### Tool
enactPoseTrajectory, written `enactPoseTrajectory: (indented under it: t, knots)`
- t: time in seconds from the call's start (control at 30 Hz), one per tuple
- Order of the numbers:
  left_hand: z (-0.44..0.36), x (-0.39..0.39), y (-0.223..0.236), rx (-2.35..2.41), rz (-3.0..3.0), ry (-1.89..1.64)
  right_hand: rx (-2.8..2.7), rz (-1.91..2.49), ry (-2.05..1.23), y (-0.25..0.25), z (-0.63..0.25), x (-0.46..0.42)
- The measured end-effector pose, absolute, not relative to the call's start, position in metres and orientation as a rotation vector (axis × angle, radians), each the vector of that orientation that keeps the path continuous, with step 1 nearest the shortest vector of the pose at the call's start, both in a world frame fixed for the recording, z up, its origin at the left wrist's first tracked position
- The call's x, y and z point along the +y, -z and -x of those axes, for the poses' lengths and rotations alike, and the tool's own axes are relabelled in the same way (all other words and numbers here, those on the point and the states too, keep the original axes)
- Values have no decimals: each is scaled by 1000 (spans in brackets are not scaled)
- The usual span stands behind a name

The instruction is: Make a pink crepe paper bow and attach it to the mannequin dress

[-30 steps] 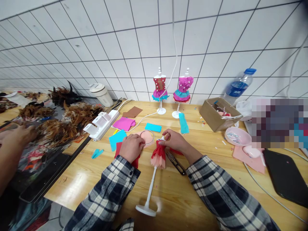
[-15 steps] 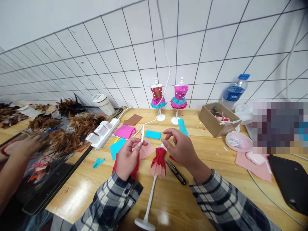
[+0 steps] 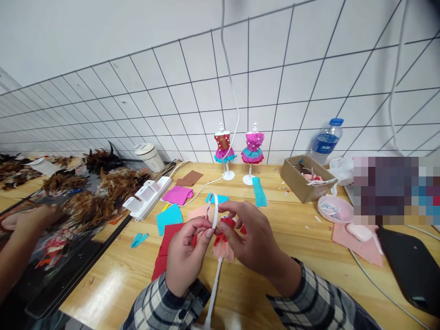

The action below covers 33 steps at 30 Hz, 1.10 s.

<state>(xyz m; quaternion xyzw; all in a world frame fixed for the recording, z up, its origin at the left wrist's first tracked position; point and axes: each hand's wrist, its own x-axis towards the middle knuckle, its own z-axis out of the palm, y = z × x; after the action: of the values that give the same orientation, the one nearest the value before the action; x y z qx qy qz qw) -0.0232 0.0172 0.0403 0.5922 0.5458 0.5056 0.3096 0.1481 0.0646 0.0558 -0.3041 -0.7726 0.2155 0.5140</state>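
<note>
My left hand (image 3: 187, 252) and my right hand (image 3: 252, 240) meet above the wooden table (image 3: 309, 270), and both pinch a thin white ring of tape (image 3: 215, 211) held upright between them. Just behind and below the hands lies a small mannequin stand (image 3: 213, 293) with a red and pink paper dress (image 3: 222, 245), partly hidden by my fingers. Red paper (image 3: 168, 243) lies under my left hand, and pink paper (image 3: 198, 212) and blue paper (image 3: 169, 217) lie beyond it.
Two dressed mannequins (image 3: 222, 147) (image 3: 252, 147) stand by the tiled wall. A cardboard box (image 3: 304, 181), water bottle (image 3: 323, 141), pink dish (image 3: 334, 208) and black tablet (image 3: 410, 263) are at right. A white power strip (image 3: 146, 196) and feathers (image 3: 103, 192) are at left, with another person's hand (image 3: 24, 222).
My left hand lifted the white ring off the table and brought it nearer. My right hand left the dress and closed on the ring too. The view tilted upward.
</note>
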Motion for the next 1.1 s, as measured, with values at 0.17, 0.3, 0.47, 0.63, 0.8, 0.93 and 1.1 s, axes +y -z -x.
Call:
enactPoseTrajectory:
  t: [0.17, 0.3, 0.47, 0.63, 0.8, 0.93, 1.1]
  knots:
    - [24, 11, -48, 1284, -1565, -1286, -1927, 699, -486, -55, -151, 67]
    - [29, 9, -46, 1303, -1768, -1257, -1782, 763, -664, -57, -150, 64]
    - [29, 10, -56, 1293, -2207, -1052, -1784, 645, -723, -62, -149, 56]
    - [28, 10, -65, 1322, -2357, -982, -1830, 577, -722, -63, -149, 53]
    - [31, 9, -68, 1428, -2383, -1034, -1774, 566, -661, -62, -148, 50]
    - [34, 9, -70, 1451, -2463, -989, -1783, 636, -657, -62, -146, 49]
    - [38, 9, -72, 1501, -2549, -872, -1817, 702, -611, -65, -147, 49]
